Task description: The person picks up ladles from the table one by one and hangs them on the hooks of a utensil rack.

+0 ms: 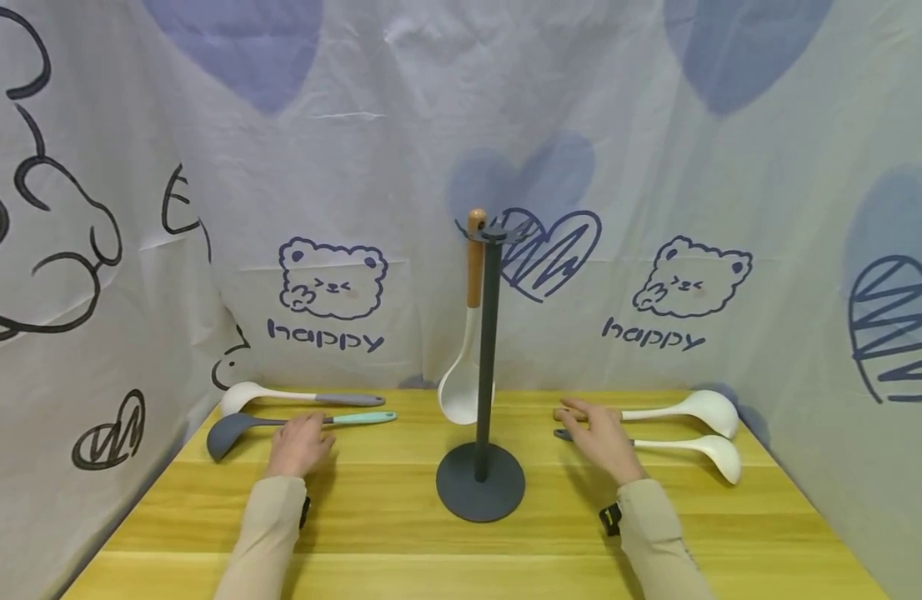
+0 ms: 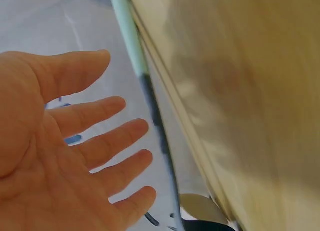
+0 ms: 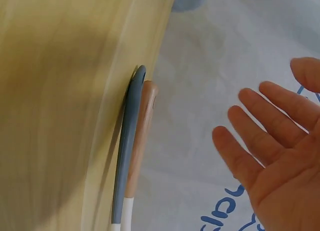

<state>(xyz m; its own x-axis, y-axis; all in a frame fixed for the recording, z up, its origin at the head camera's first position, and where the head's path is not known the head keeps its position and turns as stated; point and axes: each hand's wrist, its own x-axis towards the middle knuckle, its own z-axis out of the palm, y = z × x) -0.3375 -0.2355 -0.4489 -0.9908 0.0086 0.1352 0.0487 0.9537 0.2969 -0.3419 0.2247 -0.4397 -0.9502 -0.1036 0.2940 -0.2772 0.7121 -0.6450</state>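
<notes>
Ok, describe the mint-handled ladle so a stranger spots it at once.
On the wooden table, look left of the dark stand to the left hand. The mint-handled ladle lies there. Its dark bowl sets it apart from the white, grey-handled utensil just behind.

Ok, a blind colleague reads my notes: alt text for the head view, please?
A person's left hand reaches over a dark ladle beside a white ladle, and the right hand over two white ladles, on a wooden table. Between the hands, a white wooden-handled utensil hangs from a dark stand.
</notes>
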